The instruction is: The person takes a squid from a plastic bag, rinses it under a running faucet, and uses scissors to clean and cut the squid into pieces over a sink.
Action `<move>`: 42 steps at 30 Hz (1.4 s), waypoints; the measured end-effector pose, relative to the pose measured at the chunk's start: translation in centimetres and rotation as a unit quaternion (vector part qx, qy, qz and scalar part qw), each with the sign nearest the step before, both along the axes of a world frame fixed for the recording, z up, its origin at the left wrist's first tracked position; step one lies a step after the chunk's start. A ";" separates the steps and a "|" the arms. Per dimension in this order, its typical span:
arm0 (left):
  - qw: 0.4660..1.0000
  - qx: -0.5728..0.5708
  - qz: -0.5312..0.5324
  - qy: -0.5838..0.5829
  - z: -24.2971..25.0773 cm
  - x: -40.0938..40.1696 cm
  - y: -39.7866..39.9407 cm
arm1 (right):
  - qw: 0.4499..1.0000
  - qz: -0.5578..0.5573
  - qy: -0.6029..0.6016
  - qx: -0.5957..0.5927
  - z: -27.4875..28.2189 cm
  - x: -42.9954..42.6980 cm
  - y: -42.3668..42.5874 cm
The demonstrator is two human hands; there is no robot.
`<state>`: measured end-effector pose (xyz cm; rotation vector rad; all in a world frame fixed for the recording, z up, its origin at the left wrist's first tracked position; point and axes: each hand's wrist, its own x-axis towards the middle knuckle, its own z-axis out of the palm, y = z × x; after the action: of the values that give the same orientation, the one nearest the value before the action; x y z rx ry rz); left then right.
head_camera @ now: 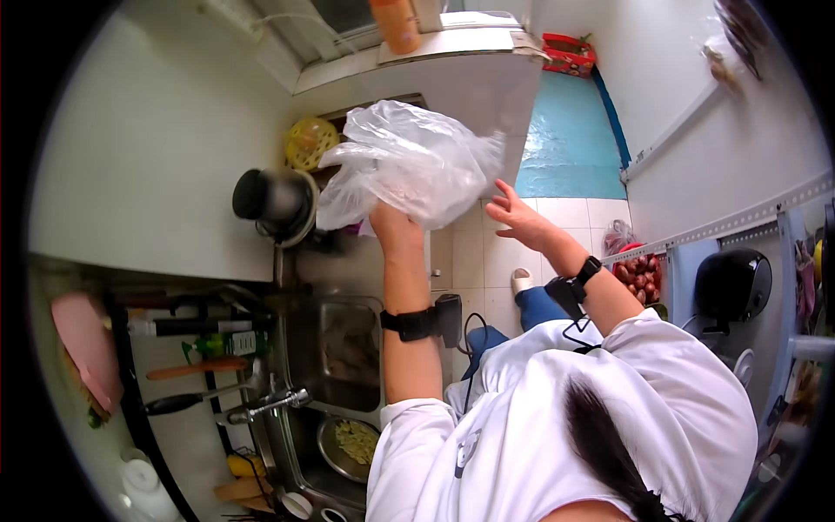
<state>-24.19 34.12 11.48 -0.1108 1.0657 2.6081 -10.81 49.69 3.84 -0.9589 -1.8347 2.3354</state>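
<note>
A translucent plastic bag point(417, 160) is spread out over the far end of the counter. My left hand point(396, 228) is at its lower edge, with the fingers hidden under or inside the plastic, so its grip does not show. To the right of the bag, my right hand point(518, 215) is raised with its fingers apart and nothing in it. A small gap lies between that hand and the bag.
Left of the bag stand a black appliance point(280, 202) and a yellow perforated basket point(312, 143). A double steel sink point(381, 339) holds a metal bowl point(333, 457) of chopped greenish food. A faucet point(267, 406) reaches over it. Onions point(639, 277) sit in a red container on the right.
</note>
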 end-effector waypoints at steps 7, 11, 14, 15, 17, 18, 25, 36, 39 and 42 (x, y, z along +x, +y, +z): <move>0.656 -0.641 -0.269 0.295 3.9 7.5 6.2 | 0.917 0.178 0.310 0.178 5.4 -0.8 8.4; 0.777 -0.411 -0.305 0.367 3.3 6.5 18.2 | 0.929 0.119 0.314 0.154 5.2 2.0 16.5; 0.886 -0.153 -0.413 0.142 -1.5 4.1 29.4 | 0.948 0.037 0.298 0.109 4.1 4.7 23.3; 0.882 -0.156 -0.420 0.148 -3.9 2.8 31.4 | 0.951 0.017 0.294 0.091 3.9 5.4 25.1; 0.799 -0.216 -0.467 0.312 -5.4 2.6 34.9 | 0.961 -0.025 0.271 0.046 2.9 7.7 28.5; 0.772 -0.175 -0.459 0.404 -4.2 4.6 36.9 | 0.966 -0.057 0.253 0.019 2.0 9.3 30.7; 0.494 -0.220 -0.420 0.729 -2.2 11.4 49.3 | 0.956 -0.183 0.209 -0.091 -1.8 13.2 39.1; 0.764 0.053 -0.612 0.198 -13.1 4.3 70.3 | 0.808 -0.143 0.313 -0.479 -4.5 9.6 54.3; 0.668 0.003 -0.583 0.464 -15.5 2.4 74.1 | 0.805 -0.186 0.312 -0.470 -5.2 6.1 60.0; 0.793 0.051 -0.607 -0.009 -9.7 0.6 76.5 | 0.806 -0.226 0.323 -0.441 -5.6 3.1 66.9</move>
<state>-23.62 110.66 1.75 0.4393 0.6073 1.4442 -7.75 116.60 -1.77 -0.3934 -0.1954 2.6378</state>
